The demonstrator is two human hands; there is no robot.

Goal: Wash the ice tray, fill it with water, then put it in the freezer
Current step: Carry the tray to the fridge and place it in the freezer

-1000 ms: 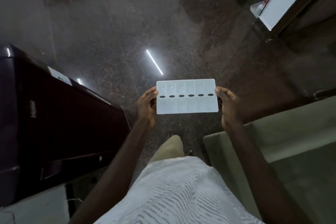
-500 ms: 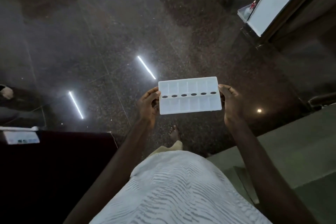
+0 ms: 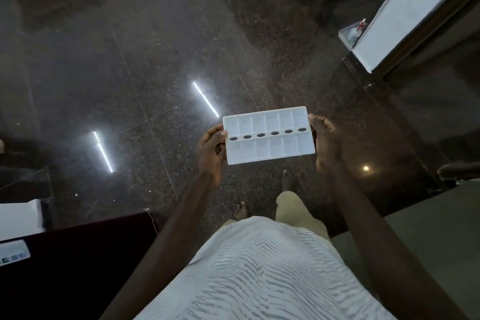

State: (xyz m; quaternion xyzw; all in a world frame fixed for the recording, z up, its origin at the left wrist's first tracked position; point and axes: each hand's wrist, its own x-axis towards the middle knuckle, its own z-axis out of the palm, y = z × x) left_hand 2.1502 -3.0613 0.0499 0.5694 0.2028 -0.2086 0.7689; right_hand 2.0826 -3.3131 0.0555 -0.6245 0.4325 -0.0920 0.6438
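A white plastic ice tray (image 3: 268,135) with two rows of cells and a line of oval holes down its middle is held level in front of me, above the dark floor. My left hand (image 3: 211,153) grips its left end, thumb on top. My right hand (image 3: 326,145) grips its right end the same way. Whether the cells hold water cannot be told.
Dark polished stone floor (image 3: 155,73) with light reflections lies ahead. A dark cabinet (image 3: 72,262) stands at lower left. A white-topped counter (image 3: 415,8) with a small clear container (image 3: 352,34) is at upper right. A greenish surface (image 3: 428,228) is at lower right.
I have walked forward with the tray; the dark cabinet slid back to the lower left and the white-topped counter came nearer. Both hands keep the same hold.
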